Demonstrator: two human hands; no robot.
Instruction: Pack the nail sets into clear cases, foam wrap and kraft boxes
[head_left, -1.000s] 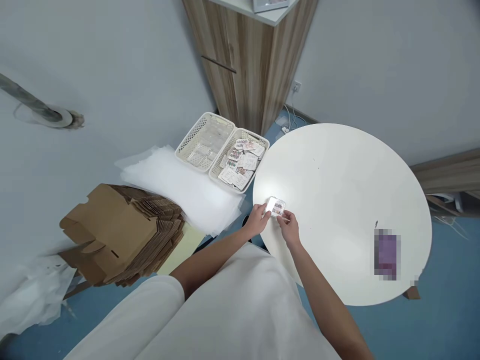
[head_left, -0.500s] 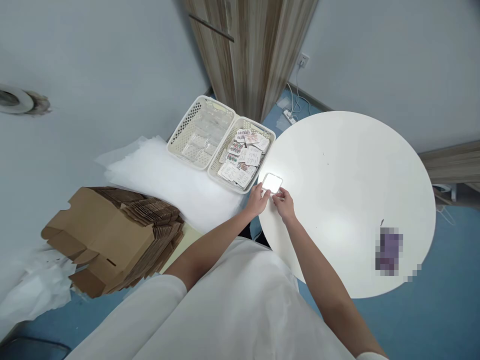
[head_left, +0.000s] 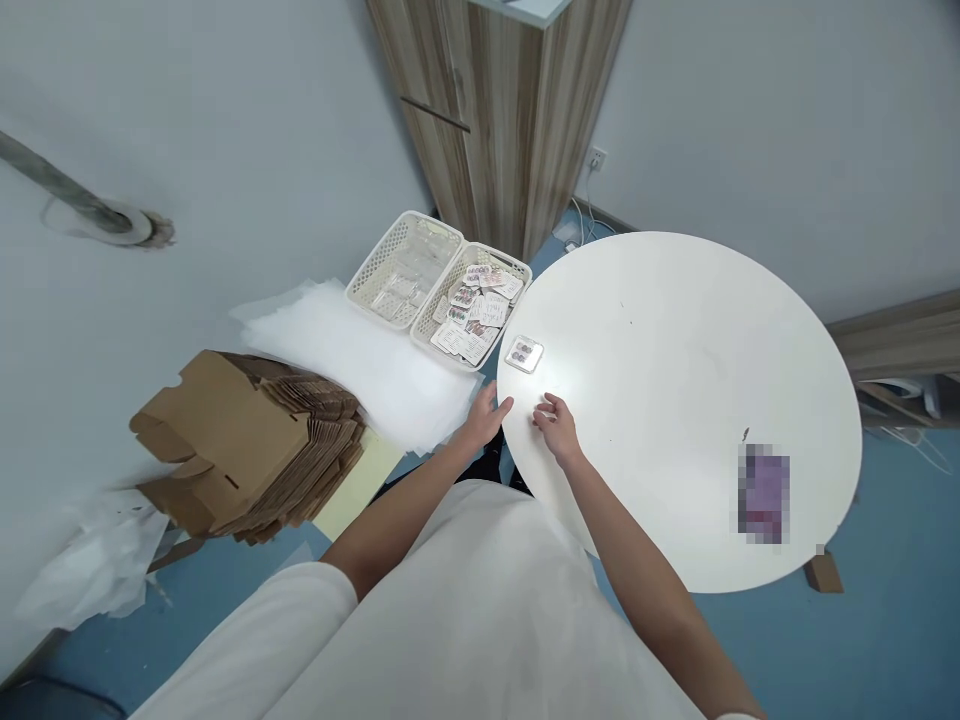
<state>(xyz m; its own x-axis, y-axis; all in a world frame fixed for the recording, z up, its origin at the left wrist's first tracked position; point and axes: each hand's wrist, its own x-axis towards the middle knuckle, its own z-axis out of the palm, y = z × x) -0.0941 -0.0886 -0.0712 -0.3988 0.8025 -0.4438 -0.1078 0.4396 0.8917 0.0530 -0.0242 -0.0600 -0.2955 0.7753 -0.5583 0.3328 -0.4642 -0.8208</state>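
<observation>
A small clear case with a printed card [head_left: 524, 354] lies flat near the left edge of the round white table [head_left: 675, 400]. Just below it, my left hand [head_left: 484, 415] is at the table's edge, thumb and fingers apart, holding nothing. My right hand [head_left: 556, 425] hovers over the table to the lower right of the case, its fingers loosely curled and apart with nothing visible between them. Neither hand touches the case. Beyond the table edge, one white basket [head_left: 495, 258] holds several printed cards, and the basket beside it [head_left: 360, 280] holds clear plastic cases.
Left of the table lie a stack of flattened cardboard boxes [head_left: 255, 430] and white foam sheets [head_left: 322, 345]. A wooden cabinet [head_left: 495, 130] stands in the corner. A pixelated purple item [head_left: 765, 490] is on the table's right side. A brown box [head_left: 824, 573] sits on the floor.
Both hands have let go of the case, which now lies on the table, and drawn back towards me. My view has shifted a little upward.
</observation>
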